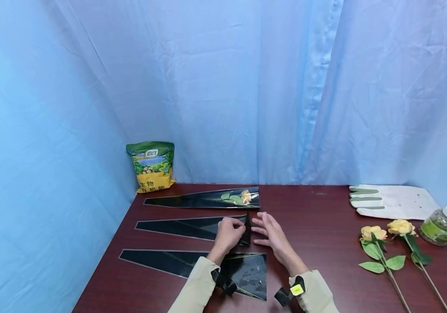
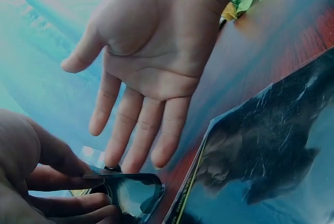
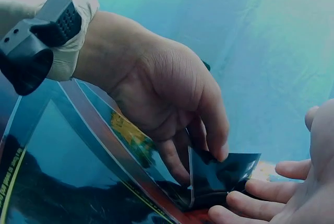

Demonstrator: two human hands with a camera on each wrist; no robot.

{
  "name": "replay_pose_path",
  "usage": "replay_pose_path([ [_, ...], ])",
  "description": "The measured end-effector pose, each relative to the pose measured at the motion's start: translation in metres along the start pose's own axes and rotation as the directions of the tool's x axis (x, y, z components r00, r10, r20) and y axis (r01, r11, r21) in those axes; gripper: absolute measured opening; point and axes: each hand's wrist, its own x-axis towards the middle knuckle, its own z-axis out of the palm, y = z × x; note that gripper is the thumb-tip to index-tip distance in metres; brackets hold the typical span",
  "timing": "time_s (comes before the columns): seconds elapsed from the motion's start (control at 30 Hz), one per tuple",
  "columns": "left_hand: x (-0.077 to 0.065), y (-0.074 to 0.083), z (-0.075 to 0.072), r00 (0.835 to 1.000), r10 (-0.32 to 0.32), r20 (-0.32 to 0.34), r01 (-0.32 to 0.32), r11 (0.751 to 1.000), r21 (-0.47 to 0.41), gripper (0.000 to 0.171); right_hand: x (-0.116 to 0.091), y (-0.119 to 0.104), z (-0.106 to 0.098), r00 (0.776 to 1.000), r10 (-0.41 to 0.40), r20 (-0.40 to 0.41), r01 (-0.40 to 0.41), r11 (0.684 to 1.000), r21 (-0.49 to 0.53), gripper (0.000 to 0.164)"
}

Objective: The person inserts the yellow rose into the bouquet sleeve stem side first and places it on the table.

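Note:
Three tapered black flower sleeves lie in rows on the dark red table. My left hand point(image 1: 228, 235) pinches the wide mouth of the middle sleeve point(image 1: 180, 228) between thumb and fingers. In the right wrist view, that mouth point(image 3: 211, 179) stands raised and spread apart. My right hand point(image 1: 276, 237) is just right of the mouth, its fingers extended and palm turned toward it; the left wrist view shows its fingertips point(image 2: 162, 158) right at the sleeve's edge. The near sleeve point(image 1: 247, 271) lies flat, partly under the left forearm. Inside the far sleeve point(image 1: 184, 201) is a yellow rose point(image 1: 245, 197).
A green and yellow fertilizer bag point(image 1: 152, 167) stands at the back left. On the right lie two long-stemmed yellow roses point(image 1: 374, 234), beside a white-lidded jar point(image 1: 444, 226) and a white glove point(image 1: 399, 202). Blue curtains point(image 1: 208, 87) enclose the table.

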Motion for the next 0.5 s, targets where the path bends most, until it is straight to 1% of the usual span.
replay_pose_path([
  [0.13, 0.001, -0.003, 0.0, 0.999, -0.01, -0.037, 0.009, 1.0, -0.018, 0.01, 0.001, 0.003, 0.0, 1.0, 0.022, -0.012, -0.022, 1.0, -0.015, 0.064],
  [0.33, 0.003, -0.009, 0.0, 0.998, -0.015, -0.057, 0.012, 0.999, -0.052, 0.009, 0.008, 0.008, 0.002, 0.999, 0.039, -0.023, -0.041, 0.997, -0.068, 0.055],
  [0.43, 0.003, -0.012, 0.001, 0.999, -0.02, -0.051, 0.016, 0.996, -0.084, 0.008, 0.014, 0.007, 0.003, 0.998, 0.046, -0.042, -0.052, 0.987, -0.152, 0.052],
  [0.5, 0.003, -0.013, 0.0, 0.999, -0.019, -0.046, 0.014, 0.995, -0.101, 0.008, 0.019, 0.005, 0.005, 0.998, 0.037, -0.057, -0.049, 0.97, -0.237, 0.052],
])
